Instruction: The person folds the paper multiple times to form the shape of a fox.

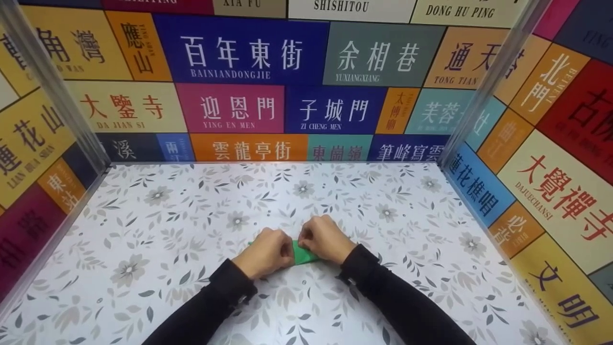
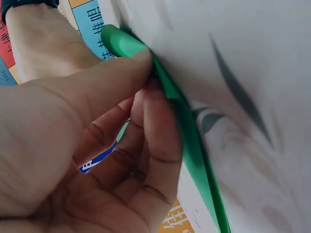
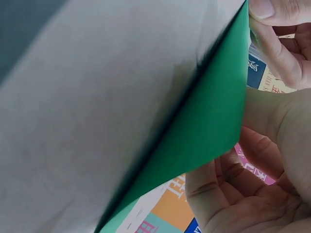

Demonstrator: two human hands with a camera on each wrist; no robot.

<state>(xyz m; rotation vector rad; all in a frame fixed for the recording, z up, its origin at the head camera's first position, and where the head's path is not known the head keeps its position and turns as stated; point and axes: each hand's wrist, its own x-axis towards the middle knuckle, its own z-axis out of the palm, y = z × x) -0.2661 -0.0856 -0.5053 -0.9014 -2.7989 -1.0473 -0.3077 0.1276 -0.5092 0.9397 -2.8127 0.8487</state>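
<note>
A piece of green paper stretches between my two hands at the middle of the table. My left hand pinches it on the left between thumb and fingers, as the left wrist view shows, where the paper looks rolled or folded over. On the right, my right hand holds the paper with bent fingers. From the right wrist, a broad green flap of the paper slants up from the table, with the right fingers behind it. Much of the sheet is hidden by the hands in the head view.
The table has a white cover printed with grey flowers and leaves. Panels with coloured Chinese place-name signs stand at the back and both sides. Shiny strips run along the corners. Black sleeves cover both forearms.
</note>
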